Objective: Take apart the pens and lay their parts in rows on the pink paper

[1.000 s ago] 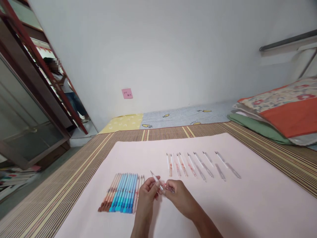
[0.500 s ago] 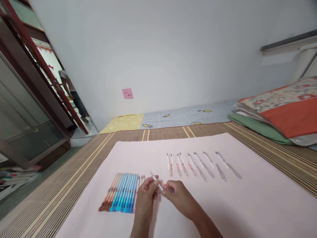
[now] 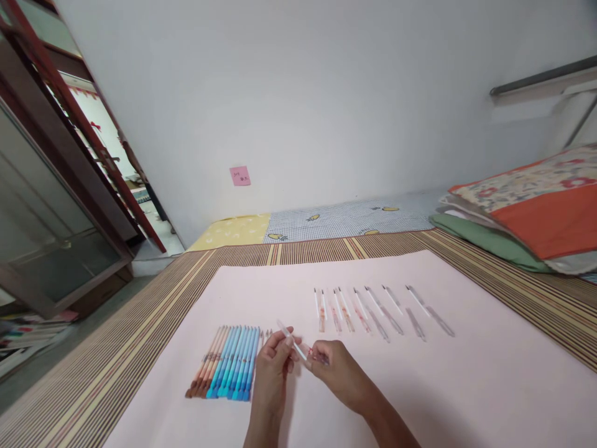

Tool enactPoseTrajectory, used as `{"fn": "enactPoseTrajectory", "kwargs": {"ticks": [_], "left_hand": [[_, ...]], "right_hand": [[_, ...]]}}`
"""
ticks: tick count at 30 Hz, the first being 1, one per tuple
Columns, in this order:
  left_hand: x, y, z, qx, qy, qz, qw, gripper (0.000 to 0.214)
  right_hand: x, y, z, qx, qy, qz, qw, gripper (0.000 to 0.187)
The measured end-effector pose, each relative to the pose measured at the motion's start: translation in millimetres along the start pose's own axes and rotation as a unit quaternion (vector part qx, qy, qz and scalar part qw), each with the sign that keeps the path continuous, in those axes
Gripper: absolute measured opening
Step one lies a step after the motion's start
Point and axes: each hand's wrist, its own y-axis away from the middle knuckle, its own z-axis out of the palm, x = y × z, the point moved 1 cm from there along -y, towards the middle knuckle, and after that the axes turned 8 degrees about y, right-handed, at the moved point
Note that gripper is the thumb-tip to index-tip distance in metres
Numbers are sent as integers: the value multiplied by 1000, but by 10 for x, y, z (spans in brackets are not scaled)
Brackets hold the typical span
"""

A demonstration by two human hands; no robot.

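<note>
Between the thumb and fingers of my left hand [image 3: 275,361] is a slim white pen refill [image 3: 299,350], tilted, with a translucent pen tip section around its upper left end. My right hand [image 3: 333,367] pinches a clear pen barrel with red print [image 3: 311,352], partly covered by the fingers, close to the refill's lower end. Left of my left hand lies a row of assembled pens [image 3: 233,361], peach-brown and blue, side by side. Beyond my right hand are several white refills [image 3: 392,300] with dark tips and several clear barrels [image 3: 377,322], some with red print.
A pale pink sheet [image 3: 420,386] covers the striped mat [image 3: 153,311]. Folded bedding [image 3: 541,218] is stacked at the right. A pink note [image 3: 240,176] sticks to the white wall. At the left is a doorway, with part of a person [image 3: 152,193] beyond it.
My left hand has shifted slightly left with the refill and tip section. My right hand has barely moved. The person in the doorway has moved mostly behind the wall edge.
</note>
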Motion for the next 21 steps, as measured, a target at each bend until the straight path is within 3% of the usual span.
{"fn": "enactPoseTrajectory", "kwargs": {"ticks": [11,21], "left_hand": [[15,11,-17,0,-3,-1,1000,42],[-57,36,-7,-57,-36,-39,997,42]], "right_hand": [[5,-2,-6,2,8,-1,1000,32],[-52,13,23,10,-46,0,999,26]]}}
